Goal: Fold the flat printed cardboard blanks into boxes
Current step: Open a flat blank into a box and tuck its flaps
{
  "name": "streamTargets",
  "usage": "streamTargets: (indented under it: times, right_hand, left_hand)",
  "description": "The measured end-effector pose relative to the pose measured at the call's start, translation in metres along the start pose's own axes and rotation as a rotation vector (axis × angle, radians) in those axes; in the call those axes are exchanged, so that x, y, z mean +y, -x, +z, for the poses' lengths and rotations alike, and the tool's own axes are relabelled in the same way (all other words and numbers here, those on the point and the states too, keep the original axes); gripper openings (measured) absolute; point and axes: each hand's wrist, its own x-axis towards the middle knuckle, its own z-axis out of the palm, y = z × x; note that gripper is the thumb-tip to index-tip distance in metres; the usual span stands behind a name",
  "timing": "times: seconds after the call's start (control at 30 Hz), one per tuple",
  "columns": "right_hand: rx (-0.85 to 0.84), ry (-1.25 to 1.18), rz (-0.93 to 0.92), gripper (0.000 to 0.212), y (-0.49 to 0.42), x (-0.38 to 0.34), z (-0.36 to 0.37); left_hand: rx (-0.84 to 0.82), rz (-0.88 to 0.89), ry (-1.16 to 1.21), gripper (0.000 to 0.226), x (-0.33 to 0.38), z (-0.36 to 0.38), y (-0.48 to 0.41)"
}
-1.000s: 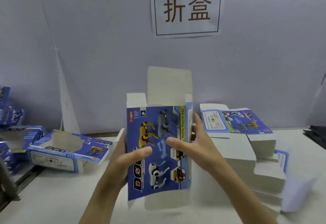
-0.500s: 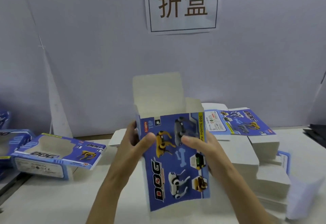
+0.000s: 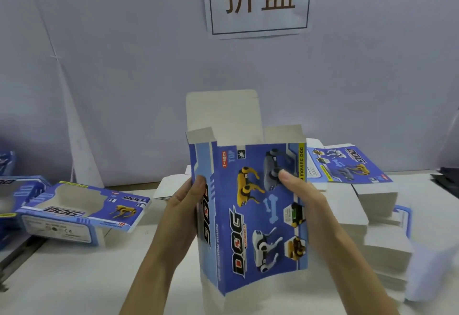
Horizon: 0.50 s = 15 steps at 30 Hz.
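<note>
At centre frame, a blue dog-toy box [image 3: 250, 215] stands opened into a tube, top flaps up. The left hand [image 3: 183, 205] grips its left edge; the right hand [image 3: 304, 203] clasps its right side, thumb on the printed front. Flat blanks [image 3: 347, 165] lie stacked at right.

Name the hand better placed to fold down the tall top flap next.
Right, probably. The right hand grips the box high, nearest the tall flap; the left hand holds the side panel and could steady it.

One head-worn view looks forward and slightly down, close over the table [image 3: 74, 277].
</note>
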Motion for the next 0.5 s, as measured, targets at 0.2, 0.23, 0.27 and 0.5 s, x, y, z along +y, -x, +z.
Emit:
streamTargets:
  times: [0.2,0.23,0.27,0.5]
  right_hand:
    - [-0.026,0.102,-0.085,0.022,-0.001,0.0,0.007]
    - [-0.041,0.119,-0.118,0.026,-0.001,0.0,0.01]
    - [-0.047,0.137,-0.142,0.031,0.0,-0.001,0.013]
    - [-0.131,0.312,-0.165,0.06,0.003,-0.008,0.009]
  left_hand:
    - [0.011,0.082,-0.142,0.066,0.001,0.001,0.01]
    - [-0.012,0.096,-0.169,0.079,0.003,0.002,0.012]
    - [-0.036,0.099,-0.187,0.092,0.005,0.004,0.013]
    - [-0.123,0.148,-0.255,0.086,0.027,0.015,-0.001]
